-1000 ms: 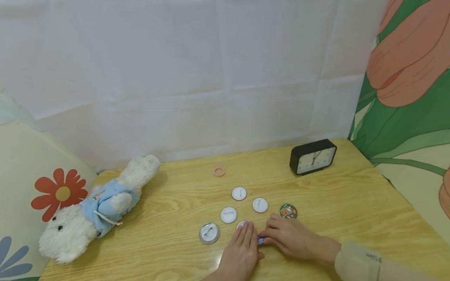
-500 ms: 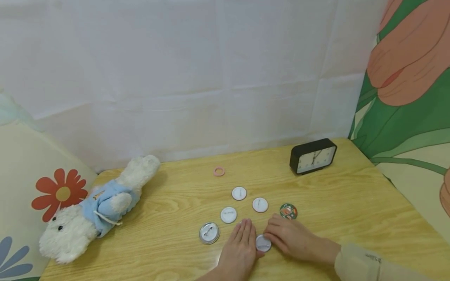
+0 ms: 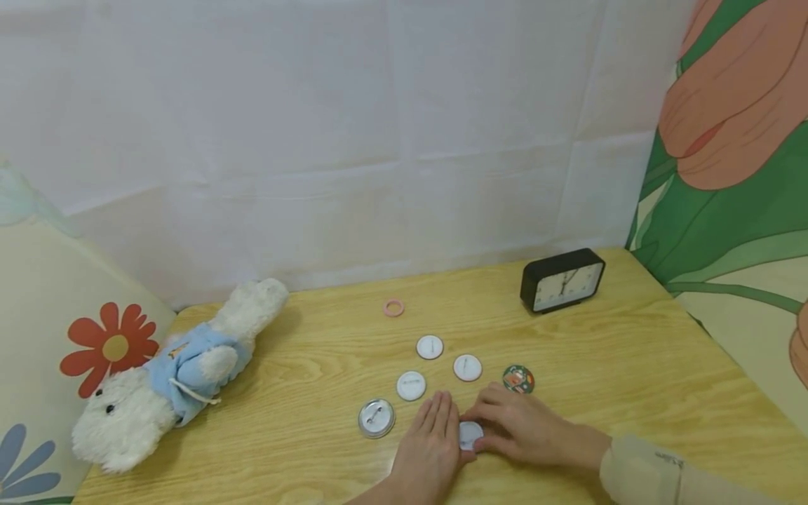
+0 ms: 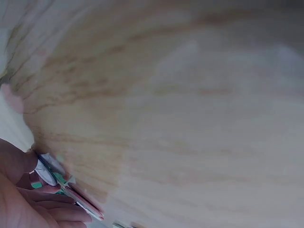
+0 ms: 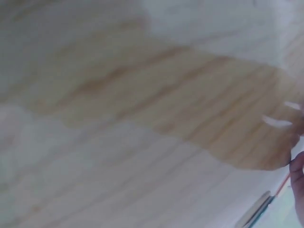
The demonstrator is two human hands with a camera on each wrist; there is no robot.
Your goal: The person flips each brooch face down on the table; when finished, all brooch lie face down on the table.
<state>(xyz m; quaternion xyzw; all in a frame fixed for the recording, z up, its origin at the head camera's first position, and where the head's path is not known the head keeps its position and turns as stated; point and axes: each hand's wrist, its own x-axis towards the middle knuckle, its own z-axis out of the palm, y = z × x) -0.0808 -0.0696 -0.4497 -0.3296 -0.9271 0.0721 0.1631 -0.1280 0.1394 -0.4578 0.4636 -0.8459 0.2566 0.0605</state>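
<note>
A round pin badge (image 3: 470,435), its white back facing up, lies between the two hands in the head view. My right hand (image 3: 520,424) holds it by the right-hand edge, thumb at the near side and fingers at the far side. My left hand (image 3: 431,445) lies with straight fingers close against its left edge. In the left wrist view, the left hand (image 4: 28,199) shows at the lower left beside small round badges. Only fingertips of the right hand (image 5: 298,178) show at the right edge of the right wrist view.
White-backed badges (image 3: 412,386) lie beyond the hands, a larger silver-backed badge (image 3: 376,418) to the left and a green patterned badge (image 3: 518,379) to the right. Farther back are a pink ring (image 3: 393,308) and black clock (image 3: 562,280). A plush toy (image 3: 170,382) lies at left.
The badge between the hands has turned from edge-on, with purple showing, to white back up. The right thumb has moved onto its near edge. The left fingers have shifted slightly, covering another badge.
</note>
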